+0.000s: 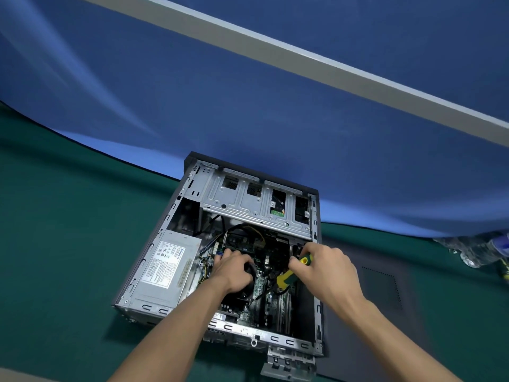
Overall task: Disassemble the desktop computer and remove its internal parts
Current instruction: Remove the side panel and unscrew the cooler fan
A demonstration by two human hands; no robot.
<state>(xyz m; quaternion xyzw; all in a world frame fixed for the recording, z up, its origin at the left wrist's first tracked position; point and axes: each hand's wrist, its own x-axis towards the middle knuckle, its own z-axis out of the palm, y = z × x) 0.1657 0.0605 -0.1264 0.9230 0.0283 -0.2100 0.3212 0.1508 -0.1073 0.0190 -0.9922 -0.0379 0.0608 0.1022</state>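
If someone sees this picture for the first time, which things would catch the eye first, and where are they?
The opened computer case lies on the green table, low in the middle, with its grey power supply at the left. Both hands work inside it: the right hand grips a yellow-green screwdriver, and the left hand rests on the black cooler.

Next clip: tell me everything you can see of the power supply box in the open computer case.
The power supply is a grey metal box with a large white printed label on its upward face; the print is too small to read. It lies in the left near corner of the open case, against the left wall. A bundle of wires leaves its right side toward the board. The left hand works just right of it, not touching it.
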